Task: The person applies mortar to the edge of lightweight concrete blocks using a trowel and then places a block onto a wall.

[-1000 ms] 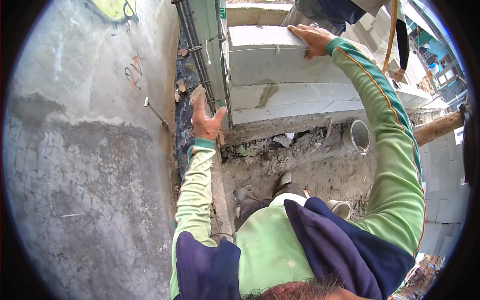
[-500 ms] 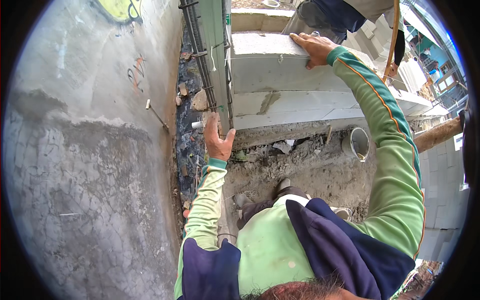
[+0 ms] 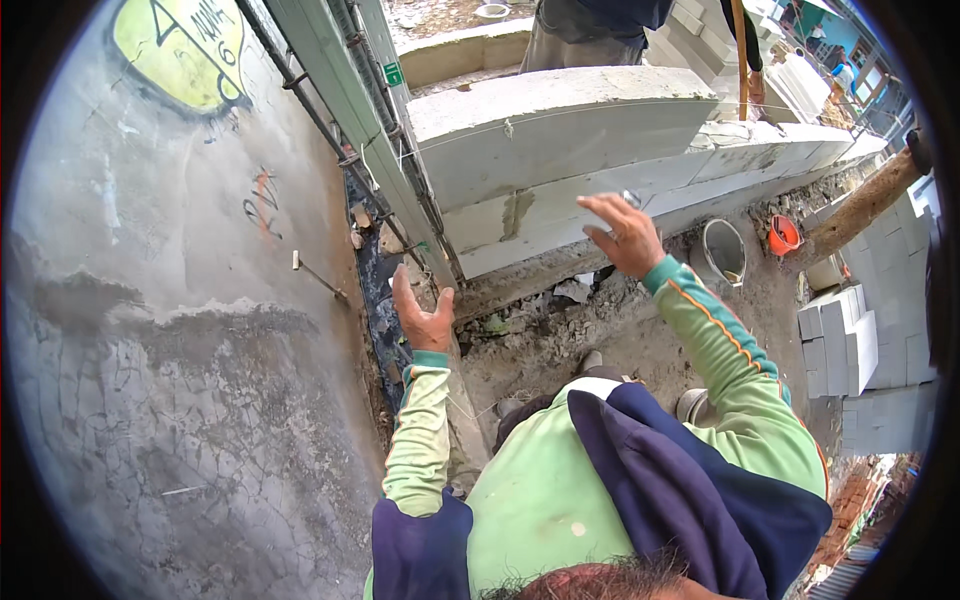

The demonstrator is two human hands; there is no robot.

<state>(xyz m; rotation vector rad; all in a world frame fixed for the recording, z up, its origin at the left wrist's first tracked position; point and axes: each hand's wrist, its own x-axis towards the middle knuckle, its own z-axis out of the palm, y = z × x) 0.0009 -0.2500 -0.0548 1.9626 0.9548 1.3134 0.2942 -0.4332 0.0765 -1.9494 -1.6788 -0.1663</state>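
Observation:
My left hand (image 3: 425, 322) is open, thumb apart from the fingers, near the foot of the grey-green post (image 3: 345, 95) and the steel rebar (image 3: 310, 95) at its side. Nothing shows in it. In front of the low wall's face, my right hand (image 3: 628, 240) is raised with its fingers apart, touching nothing that I can see. Something small and shiny shows at its fingertips, too small to name. A long pale block (image 3: 570, 135) forms the wall's top course, with a thin string (image 3: 465, 136) stretched across its face. Below it lies another course of pale blocks (image 3: 570, 212).
A stained plaster wall (image 3: 180, 390) fills the left side, a thin rod (image 3: 322, 277) sticking out of it. At right are a grey bucket (image 3: 721, 252), a red bucket (image 3: 784, 236), a log (image 3: 868, 213) and stacked blocks (image 3: 838, 345). Another person (image 3: 580, 40) stands beyond the wall.
My right hand has left the top of the pale block and come down toward me. My left hand has lowered slightly beside the post. The view has turned, showing more at right.

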